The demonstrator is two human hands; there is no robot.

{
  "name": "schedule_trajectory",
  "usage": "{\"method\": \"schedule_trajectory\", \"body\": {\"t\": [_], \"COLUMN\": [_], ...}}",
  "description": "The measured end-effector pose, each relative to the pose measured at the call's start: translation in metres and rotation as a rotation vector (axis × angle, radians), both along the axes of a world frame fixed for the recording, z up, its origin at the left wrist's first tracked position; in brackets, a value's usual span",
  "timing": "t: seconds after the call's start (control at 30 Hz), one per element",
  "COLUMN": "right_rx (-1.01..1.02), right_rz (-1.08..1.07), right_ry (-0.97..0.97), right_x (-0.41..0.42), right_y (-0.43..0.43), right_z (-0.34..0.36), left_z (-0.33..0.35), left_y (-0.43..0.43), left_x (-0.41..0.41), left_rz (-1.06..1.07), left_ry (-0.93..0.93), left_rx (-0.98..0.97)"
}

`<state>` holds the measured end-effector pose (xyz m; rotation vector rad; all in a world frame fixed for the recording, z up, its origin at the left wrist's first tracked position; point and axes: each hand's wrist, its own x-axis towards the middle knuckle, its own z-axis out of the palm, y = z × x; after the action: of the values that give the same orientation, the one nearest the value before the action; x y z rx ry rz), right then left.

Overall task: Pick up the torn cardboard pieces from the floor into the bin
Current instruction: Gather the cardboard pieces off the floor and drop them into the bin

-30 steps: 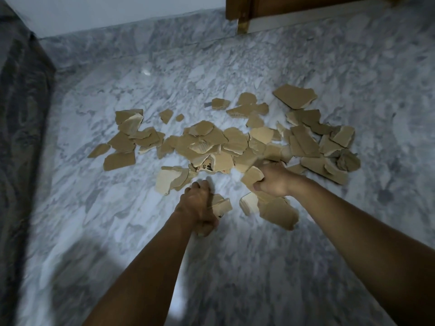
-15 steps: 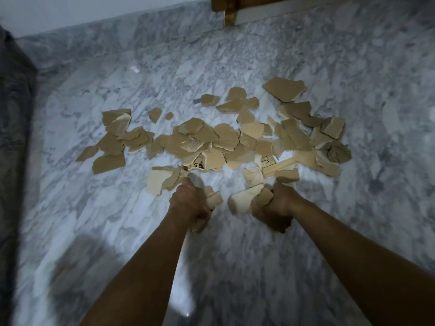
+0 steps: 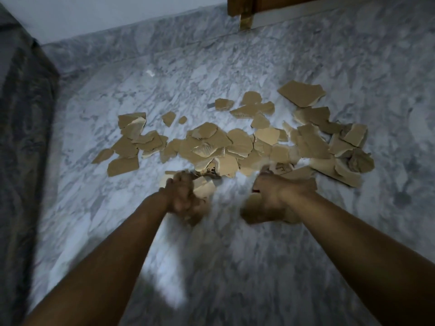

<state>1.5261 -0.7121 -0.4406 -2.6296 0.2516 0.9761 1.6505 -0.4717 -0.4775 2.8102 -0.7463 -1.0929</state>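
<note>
Clutching cardboard scraps (image 3: 205, 187) in the curled left hand (image 3: 182, 196) and another bunch (image 3: 250, 209) in the right hand (image 3: 275, 196), just at the near edge of the pile (image 3: 219, 142) strewn across the marble floor (image 3: 211, 267)

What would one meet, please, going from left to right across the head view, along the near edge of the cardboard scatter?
Dark patterned fabric → flat cardboard piece → left hand gripping pale torn pieces → right hand gripping brown torn pieces → crumpled cardboard piece.
</note>
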Motion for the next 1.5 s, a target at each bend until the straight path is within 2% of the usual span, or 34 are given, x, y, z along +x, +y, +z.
{"method": "schedule_trajectory", "body": {"t": [0.13, 0.27, 0.37, 0.47, 0.57, 0.63, 0.7, 0.8, 0.83, 0.9, 0.97, 1.0, 1.07, 1.27, 1.43, 1.5], "right_rx": [-0.172, -0.17, -0.165, -0.031, 0.109, 0.144, 0.077, -0.035, -0.04, -0.056, -0.098, -0.115, -0.119, 0.003, 0.074, 0.162], "right_rz": [0.193, 0.155, 0.109, 0.001, -0.118, -0.235, -0.328, -0.375, -0.37, -0.317, -0.235, -0.191, -0.132, -0.32, -0.328, -0.353], "right_ry": [-0.099, -0.109, -0.113, -0.052, 0.009, -0.024, -0.059, -0.101, -0.096, -0.099, -0.088, -0.105, -0.181, -0.259, -0.272, -0.317], "right_x": [-0.017, -0.021, -0.022, -0.028, -0.029, -0.023, -0.016, -0.017, -0.021, -0.034, -0.046, -0.049, -0.052, -0.059, -0.079, -0.087], "right_y": [0.007, 0.0, 0.001, 0.007, -0.006, -0.031, -0.063, -0.105, -0.112, -0.12, -0.119, -0.119, -0.12, -0.124, -0.122, -0.12], "right_z": [-0.042, -0.049, -0.05, -0.062, -0.063, -0.046, -0.026, -0.015, -0.018, -0.03, -0.043, -0.048, -0.058, -0.067, -0.05, -0.04], "left_z": [-0.001, -0.026, -0.032, -0.033, -0.033, -0.027, -0.019, -0.012, -0.011, -0.004, 0.009, 0.012, 0.012, -0.02, -0.021, -0.018], "left_y": [0.015, 0.016, 0.014, 0.016, 0.01, 0.003, -0.008, -0.036, -0.047, -0.077, -0.106, -0.123, -0.148, -0.188, -0.192, -0.195], "left_x": [0.036, 0.022, 0.012, 0.007, 0.0, -0.007, -0.011, -0.015, -0.019, -0.031, -0.043, -0.05, -0.058, -0.078, -0.078, -0.079], "left_rz": [0.001, -0.036, 0.015, 0.173, 0.181, 0.143, 0.094, -0.169, -0.24, -0.169, -0.374, -0.323, -0.352, -0.452, -0.366, -0.376], "left_ry": [-0.096, -0.177, -0.269, -0.214, -0.184, -0.148, -0.068, 0.025, 0.08, 0.235, 0.131, 0.11, 0.066, -0.128, -0.077, -0.053], "left_rx": [0.064, -0.015, -0.082, -0.088, 0.001, 0.015, -0.025, 0.04, -0.01, -0.207, -0.157, -0.189, -0.208, -0.186, -0.135, -0.03]}}
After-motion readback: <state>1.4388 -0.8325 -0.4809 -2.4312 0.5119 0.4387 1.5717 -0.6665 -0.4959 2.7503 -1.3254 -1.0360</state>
